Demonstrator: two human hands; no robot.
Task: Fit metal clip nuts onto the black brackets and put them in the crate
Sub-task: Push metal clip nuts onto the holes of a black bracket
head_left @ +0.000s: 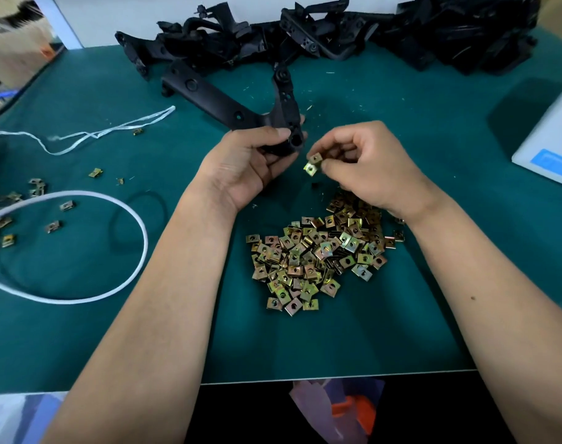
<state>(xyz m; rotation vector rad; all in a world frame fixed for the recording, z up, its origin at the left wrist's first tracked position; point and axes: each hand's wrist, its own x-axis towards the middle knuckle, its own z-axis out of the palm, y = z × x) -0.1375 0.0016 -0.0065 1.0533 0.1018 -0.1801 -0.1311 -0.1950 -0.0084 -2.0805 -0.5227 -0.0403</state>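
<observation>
Clearly we risk a fumble, since our left hand (247,165) grips one black bracket (241,113) just above the worktop (401,315) while our right hand (366,165) pinches two clip nuts (314,164) together, so one may drop beside the pile (318,261).

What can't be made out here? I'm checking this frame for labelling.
All in the head view:
- Crate: none in frame.
- Near end of the bracket: covered by the left hand.
- Clip nuts pinched in the right hand: look like two, partly hidden by fingers.
- Bracket pile: cut off by the top edge.
- White box: cut off at the right edge.
</observation>
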